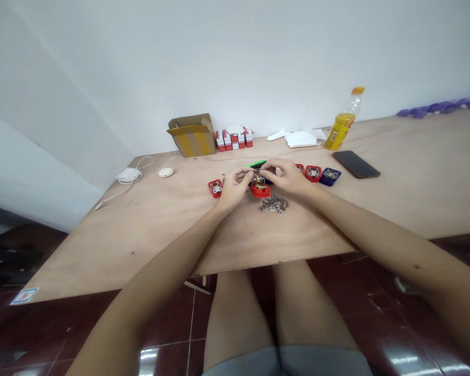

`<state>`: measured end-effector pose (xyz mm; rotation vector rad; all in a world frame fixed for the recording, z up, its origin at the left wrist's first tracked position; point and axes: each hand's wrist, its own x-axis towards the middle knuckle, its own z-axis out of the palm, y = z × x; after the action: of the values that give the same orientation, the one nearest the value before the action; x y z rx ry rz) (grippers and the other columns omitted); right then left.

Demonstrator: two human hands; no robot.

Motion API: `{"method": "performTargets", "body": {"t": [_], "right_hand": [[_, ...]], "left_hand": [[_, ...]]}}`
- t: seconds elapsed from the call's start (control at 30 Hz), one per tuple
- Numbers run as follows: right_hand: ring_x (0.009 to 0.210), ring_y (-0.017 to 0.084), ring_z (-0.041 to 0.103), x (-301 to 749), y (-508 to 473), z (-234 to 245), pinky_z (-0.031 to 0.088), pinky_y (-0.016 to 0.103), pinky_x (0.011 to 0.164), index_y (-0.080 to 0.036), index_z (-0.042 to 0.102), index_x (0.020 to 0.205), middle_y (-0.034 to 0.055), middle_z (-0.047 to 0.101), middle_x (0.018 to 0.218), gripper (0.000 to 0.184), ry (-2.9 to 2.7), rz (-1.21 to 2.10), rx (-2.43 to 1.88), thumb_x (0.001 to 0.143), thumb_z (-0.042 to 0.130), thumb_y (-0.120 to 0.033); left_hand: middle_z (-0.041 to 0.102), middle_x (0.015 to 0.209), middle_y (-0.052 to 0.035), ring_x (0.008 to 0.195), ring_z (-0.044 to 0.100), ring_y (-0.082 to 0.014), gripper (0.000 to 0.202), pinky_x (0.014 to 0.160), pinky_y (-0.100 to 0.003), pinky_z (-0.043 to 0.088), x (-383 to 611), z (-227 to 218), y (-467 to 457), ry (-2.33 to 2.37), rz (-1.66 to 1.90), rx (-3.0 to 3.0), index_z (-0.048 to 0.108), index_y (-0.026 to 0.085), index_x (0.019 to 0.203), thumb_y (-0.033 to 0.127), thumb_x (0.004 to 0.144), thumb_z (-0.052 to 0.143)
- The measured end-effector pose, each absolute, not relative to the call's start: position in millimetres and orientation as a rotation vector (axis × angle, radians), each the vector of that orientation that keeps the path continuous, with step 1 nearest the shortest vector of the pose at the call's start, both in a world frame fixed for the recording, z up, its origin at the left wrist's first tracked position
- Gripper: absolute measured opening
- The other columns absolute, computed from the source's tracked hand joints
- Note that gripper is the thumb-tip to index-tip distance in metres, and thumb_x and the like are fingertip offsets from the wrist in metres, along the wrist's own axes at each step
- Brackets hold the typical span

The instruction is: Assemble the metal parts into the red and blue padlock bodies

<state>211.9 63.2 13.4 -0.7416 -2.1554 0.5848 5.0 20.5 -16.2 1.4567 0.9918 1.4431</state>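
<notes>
My left hand [235, 187] and my right hand [284, 175] meet near the middle of the table. Between them is a small red case [260, 191] with brass-coloured metal parts [258, 180] at its top. The fingers of both hands are closed at these metal parts; the exact contact is too small to make out. Just in front of the red case lies a pile of small metal pieces [274, 204]. Behind the hands shows a black and green object [257, 164], partly hidden. Another red case with metal fittings [215, 188] rests left of my left hand.
Right of my right hand lie a red case [313, 173] and a blue case [330, 176]. Behind stand a cardboard box [196, 137], several small red-white boxes [234, 139], papers [302, 138] and a yellow drink bottle [340, 128]. A phone [356, 164] and a white cable [130, 175] lie at the sides.
</notes>
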Motion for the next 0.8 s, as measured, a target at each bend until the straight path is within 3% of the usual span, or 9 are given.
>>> {"method": "performTargets", "body": {"t": [0.27,0.8], "right_hand": [[0.095,0.028,0.070,211.9,62.8,11.7,0.054,0.046,0.091,-0.022,0.073,0.097,0.0106,0.079,0.104,0.024,-2.149,0.597,-0.705,0.104,0.060,-0.042],[0.092,0.027,0.069,212.9,62.4,14.3,0.055,0.048,0.089,-0.023,0.071,0.095,0.0096,0.078,0.101,0.024,-2.191,0.601,-0.713,0.103,0.061,-0.044]], "left_hand": [[0.080,0.101,-0.0087,0.093,0.078,-0.0214,0.038,0.091,-0.038,0.065,6.6,-16.9,21.5,0.992,1.488,1.506,0.073,0.019,0.095,0.051,0.083,0.088],[0.082,0.102,-0.0092,0.092,0.078,-0.0221,0.041,0.090,-0.038,0.066,6.8,-17.9,22.9,1.001,1.490,1.524,0.075,0.020,0.095,0.056,0.082,0.088]]}}
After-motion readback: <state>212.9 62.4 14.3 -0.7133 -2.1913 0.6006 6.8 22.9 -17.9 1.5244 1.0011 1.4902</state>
